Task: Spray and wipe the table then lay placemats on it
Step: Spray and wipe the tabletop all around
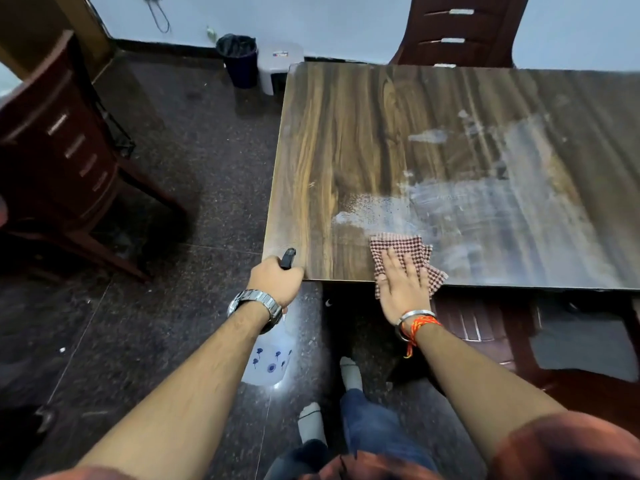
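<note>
A dark wooden table fills the upper right, with whitish wet streaks across its near half. My right hand lies flat, fingers spread, pressing a red-and-white checked cloth onto the table's near edge. My left hand is closed around the black head of a spray bottle at the table's near left corner. The bottle's white body with blue flowers hangs below the tabletop, beside my wrist. No placemats are in view.
A dark red chair stands on the floor to the left, another at the table's far side, and a third is tucked under the near edge. A black bin and a white stool stand by the wall.
</note>
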{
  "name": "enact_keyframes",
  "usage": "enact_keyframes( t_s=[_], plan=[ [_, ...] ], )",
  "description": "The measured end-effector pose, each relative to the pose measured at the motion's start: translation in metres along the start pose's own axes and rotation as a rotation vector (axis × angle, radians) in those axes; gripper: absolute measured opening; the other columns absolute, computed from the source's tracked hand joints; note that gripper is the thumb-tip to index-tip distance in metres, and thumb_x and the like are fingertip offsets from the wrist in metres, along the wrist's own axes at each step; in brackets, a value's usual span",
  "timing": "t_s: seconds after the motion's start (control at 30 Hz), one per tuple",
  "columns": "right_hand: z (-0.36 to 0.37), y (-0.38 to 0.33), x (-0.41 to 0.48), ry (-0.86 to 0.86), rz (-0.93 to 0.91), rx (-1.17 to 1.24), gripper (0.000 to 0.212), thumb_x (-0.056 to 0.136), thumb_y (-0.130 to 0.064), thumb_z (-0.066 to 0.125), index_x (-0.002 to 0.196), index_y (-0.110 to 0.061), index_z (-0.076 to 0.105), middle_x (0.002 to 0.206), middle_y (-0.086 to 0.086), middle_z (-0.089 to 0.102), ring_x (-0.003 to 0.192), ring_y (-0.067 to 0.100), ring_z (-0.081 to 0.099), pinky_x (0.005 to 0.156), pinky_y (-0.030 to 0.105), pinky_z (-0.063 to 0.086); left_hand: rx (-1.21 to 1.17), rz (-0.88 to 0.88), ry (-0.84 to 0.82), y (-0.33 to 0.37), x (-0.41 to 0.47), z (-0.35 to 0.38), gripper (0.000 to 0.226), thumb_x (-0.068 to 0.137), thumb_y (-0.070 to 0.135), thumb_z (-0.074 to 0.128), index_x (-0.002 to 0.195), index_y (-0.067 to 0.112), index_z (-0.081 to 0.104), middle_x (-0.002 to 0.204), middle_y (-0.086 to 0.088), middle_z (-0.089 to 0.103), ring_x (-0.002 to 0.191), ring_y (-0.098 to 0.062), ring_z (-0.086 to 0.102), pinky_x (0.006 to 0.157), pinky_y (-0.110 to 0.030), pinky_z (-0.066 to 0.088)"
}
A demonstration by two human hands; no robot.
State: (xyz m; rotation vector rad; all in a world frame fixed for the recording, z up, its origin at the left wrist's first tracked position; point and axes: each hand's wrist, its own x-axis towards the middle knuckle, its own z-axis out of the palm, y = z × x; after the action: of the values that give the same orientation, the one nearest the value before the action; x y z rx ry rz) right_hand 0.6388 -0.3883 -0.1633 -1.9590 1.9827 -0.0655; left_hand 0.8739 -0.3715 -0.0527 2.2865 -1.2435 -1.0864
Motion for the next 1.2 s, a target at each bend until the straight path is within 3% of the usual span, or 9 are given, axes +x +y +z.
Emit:
enact_keyframes(
  t_s=[0.2,0.37,0.53,0.67,0.8,0.97,1.07,1.13,1.2],
  plan=[
    [-0.011,-0.001,0.003,-0.023,0.009,0.041,0.051,0.100,-0.028,0.029,0.151,-0.030,0.019,0.158,-0.013,0.014,0.147,0.017,0.008,0.118,0.044,0.002,-0.039,0.098,-0.042,0.021,-0.017,0.018,0.020,0.086,0.022,0.052,0.069,0.014,0.045,0.062,-0.001,0.048,0.049,-0.020,0.043,0.044,-0.025,0.028],
    [-0.026,0.027,0.002,-0.050,-0.006,0.098,0.049,0.101,-0.029,0.028,0.150,-0.030,0.024,0.157,-0.012,0.022,0.146,0.015,0.012,0.119,0.043,0.009,-0.032,0.190,-0.093,0.060,-0.022,0.046,0.017,0.078,0.026,0.052,0.068,0.015,0.044,0.059,-0.001,0.045,0.050,-0.024,0.043,0.046,-0.024,0.030],
    [-0.045,0.091,-0.002,-0.032,0.095,0.066,0.051,0.101,-0.030,0.026,0.151,-0.032,0.015,0.158,-0.015,0.010,0.147,0.014,0.007,0.118,0.042,0.006,-0.012,0.251,-0.146,0.108,-0.032,0.088,0.021,0.082,0.019,0.052,0.066,0.014,0.039,0.058,-0.002,0.041,0.043,-0.019,0.035,0.029,-0.017,0.023],
    [-0.061,0.149,0.000,0.007,0.149,0.049,0.052,0.101,-0.031,0.026,0.151,-0.033,0.014,0.158,-0.015,0.009,0.147,0.014,0.006,0.118,0.042,0.005,0.019,0.253,-0.168,0.145,-0.040,0.131,0.021,0.081,0.021,0.052,0.065,0.015,0.041,0.057,0.000,0.044,0.046,-0.020,0.038,0.043,-0.021,0.028],
    [-0.068,0.187,0.010,0.032,0.139,0.034,0.055,0.096,-0.036,0.016,0.151,-0.033,0.015,0.158,-0.015,0.011,0.147,0.014,0.007,0.118,0.042,0.003,0.015,0.218,-0.157,0.175,-0.044,0.170,0.020,0.079,0.022,0.053,0.064,0.013,0.044,0.058,-0.003,0.047,0.047,-0.022,0.040,0.044,-0.023,0.032],
    [-0.059,0.184,0.020,0.096,0.166,0.021,0.056,0.095,-0.036,0.016,0.150,-0.031,0.021,0.157,-0.015,0.016,0.146,0.017,0.009,0.117,0.044,-0.001,-0.001,0.135,-0.120,0.178,-0.045,0.184,0.021,0.081,0.022,0.054,0.063,0.013,0.047,0.056,-0.002,0.050,0.044,-0.020,0.046,0.038,-0.021,0.037],
    [-0.053,0.160,0.030,0.144,0.205,0.044,0.061,0.089,-0.038,0.015,0.149,-0.029,0.027,0.156,-0.014,0.021,0.147,0.022,0.009,0.114,0.044,-0.008,0.022,0.094,-0.043,0.169,-0.042,0.170,0.022,0.084,0.021,0.054,0.064,0.014,0.047,0.059,-0.002,0.053,0.046,-0.018,0.047,0.040,-0.021,0.030],
    [-0.049,0.134,0.040,0.124,0.130,0.044,0.061,0.090,-0.038,0.016,0.149,-0.028,0.027,0.157,-0.013,0.021,0.147,0.024,0.009,0.114,0.044,-0.007,0.026,0.049,0.009,0.160,-0.036,0.157,0.020,0.085,0.024,0.055,0.069,0.013,0.051,0.063,-0.003,0.057,0.046,-0.017,0.050,0.040,-0.022,0.029],
    [-0.046,0.105,0.050,0.059,-0.094,-0.004,0.061,0.090,-0.038,0.020,0.149,-0.025,0.026,0.157,-0.008,0.020,0.147,0.027,0.010,0.116,0.046,-0.001,0.017,0.023,0.044,0.149,-0.027,0.145,0.017,0.084,0.024,0.056,0.072,0.012,0.054,0.068,-0.004,0.059,0.054,-0.021,0.053,0.046,-0.026,0.032]
  ],
)
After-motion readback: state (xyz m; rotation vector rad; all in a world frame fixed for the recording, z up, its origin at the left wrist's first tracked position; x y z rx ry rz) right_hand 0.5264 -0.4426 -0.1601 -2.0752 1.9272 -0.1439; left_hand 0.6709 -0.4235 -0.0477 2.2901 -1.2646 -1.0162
